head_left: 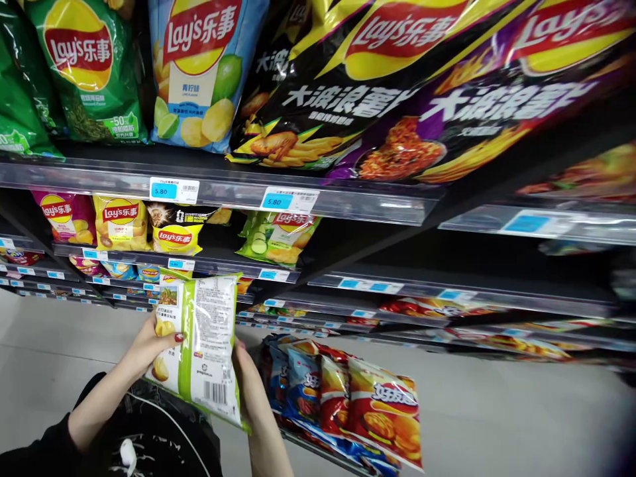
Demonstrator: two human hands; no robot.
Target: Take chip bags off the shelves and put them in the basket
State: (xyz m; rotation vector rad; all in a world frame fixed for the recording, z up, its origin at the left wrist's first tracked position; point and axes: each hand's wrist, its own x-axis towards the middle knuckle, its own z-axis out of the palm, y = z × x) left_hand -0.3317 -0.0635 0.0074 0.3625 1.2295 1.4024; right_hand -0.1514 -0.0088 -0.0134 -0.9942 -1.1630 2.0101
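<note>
Head view: below a shelf rail [226, 193], the left hand [152, 342] grips a chip bag [213, 331], thumb across its printed face, while the right hand [248, 371] holds the opposite side. Likely light, slick and easily crushed, it suits gentle holding by its 2 side edges.

- Top shelf [99, 173]: green bags [89, 109], light-blue bag [199, 109], black bag [325, 106], purple bag [402, 149]; price tags [174, 191] along lip.
- Shelf below [223, 267]: magenta bag [69, 218], yellow bag [120, 225], black-and-yellow bag [177, 233], light-green bag [278, 240].
- Low rack [322, 452]: red bags [385, 411], blue bags [303, 384], packed close.
- Floor [487, 411]: gray; rack's contact with it not visible.
</note>
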